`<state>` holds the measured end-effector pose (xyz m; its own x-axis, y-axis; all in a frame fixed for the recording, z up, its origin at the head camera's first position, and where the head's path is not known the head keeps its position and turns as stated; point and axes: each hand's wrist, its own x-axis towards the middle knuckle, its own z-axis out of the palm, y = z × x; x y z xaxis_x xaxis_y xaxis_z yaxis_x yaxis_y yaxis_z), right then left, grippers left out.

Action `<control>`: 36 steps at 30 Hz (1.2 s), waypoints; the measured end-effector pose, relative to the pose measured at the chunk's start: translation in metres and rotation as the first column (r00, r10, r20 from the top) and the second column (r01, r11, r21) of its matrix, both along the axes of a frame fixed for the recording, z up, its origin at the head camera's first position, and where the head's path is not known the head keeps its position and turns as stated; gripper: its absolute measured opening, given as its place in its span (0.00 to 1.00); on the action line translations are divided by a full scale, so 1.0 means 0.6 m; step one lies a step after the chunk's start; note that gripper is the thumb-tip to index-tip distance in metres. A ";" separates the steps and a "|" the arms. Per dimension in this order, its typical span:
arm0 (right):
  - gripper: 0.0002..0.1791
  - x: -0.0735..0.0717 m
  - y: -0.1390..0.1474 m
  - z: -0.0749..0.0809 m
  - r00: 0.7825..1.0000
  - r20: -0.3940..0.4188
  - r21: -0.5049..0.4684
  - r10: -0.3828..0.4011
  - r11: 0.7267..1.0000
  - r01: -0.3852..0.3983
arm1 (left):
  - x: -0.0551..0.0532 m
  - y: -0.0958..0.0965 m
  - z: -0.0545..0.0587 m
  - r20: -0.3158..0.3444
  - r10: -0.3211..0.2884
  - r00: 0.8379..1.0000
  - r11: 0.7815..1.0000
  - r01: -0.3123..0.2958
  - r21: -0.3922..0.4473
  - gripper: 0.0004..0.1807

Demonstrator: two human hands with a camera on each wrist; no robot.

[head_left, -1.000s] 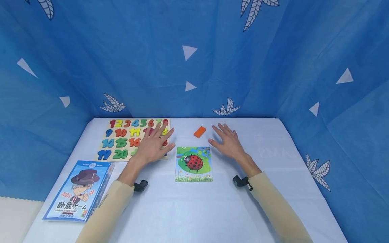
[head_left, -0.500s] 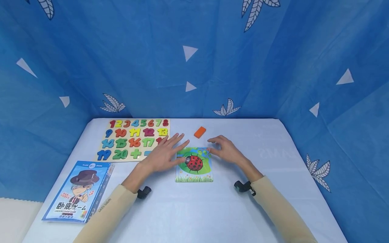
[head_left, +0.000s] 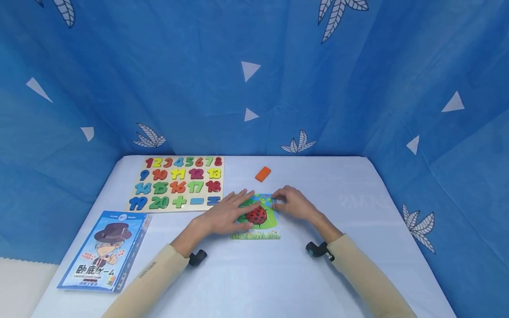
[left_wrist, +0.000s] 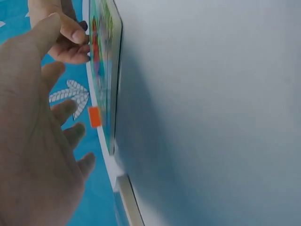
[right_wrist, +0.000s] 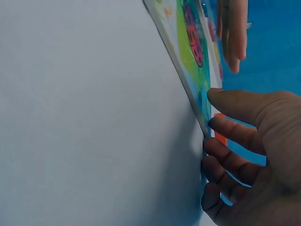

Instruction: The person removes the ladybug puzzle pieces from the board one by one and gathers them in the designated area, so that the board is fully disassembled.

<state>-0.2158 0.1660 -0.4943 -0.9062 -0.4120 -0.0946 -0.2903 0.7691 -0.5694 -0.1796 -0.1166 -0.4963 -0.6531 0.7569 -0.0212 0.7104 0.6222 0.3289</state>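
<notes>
"Red ladybug board (head_left: pixel 263 221)! Where does it lie?"

"Flat on the table (head_left: pixel 254 282), about halfway between the left and right edges, closer to the far edge."

"And the hands?"

"The left hand (head_left: pixel 226 217) spreads its fingers straight over the board's left side. The right hand (head_left: pixel 295 204) has bent fingers and its thumb at the board's far right corner. I can't tell if they pinch it."

"Which step is this?"

"Looks like getting a hold on the board. That orange block (head_left: pixel 263 174) sits alone by the table's far edge."

"What's needed next?"

"Soft fingertips at that corner, I think."
</notes>
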 end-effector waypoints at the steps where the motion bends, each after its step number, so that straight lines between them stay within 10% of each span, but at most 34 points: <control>1: 0.18 0.001 -0.001 0.000 1.000 -0.006 0.011 0.004 1.000 -0.004 | 0.001 0.003 -0.002 0.008 -0.010 1.000 1.000 0.010 -0.004 0.40; 20: 0.23 0.017 -0.011 -0.006 0.992 -0.129 0.154 0.011 0.988 0.009 | 0.003 0.021 -0.016 0.006 -0.042 0.999 0.987 0.042 -0.153 0.42; 36: 0.20 0.014 -0.016 0.001 0.998 -0.062 0.082 -0.026 0.996 0.031 | 0.000 0.022 -0.012 0.022 -0.029 0.999 0.980 0.032 -0.195 0.43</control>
<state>-0.2071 0.1561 -0.4937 -0.9225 -0.3793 -0.0711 -0.3002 0.8211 -0.4855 -0.1798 -0.1036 -0.5034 -0.6280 0.7565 -0.1826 0.7249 0.6540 0.2164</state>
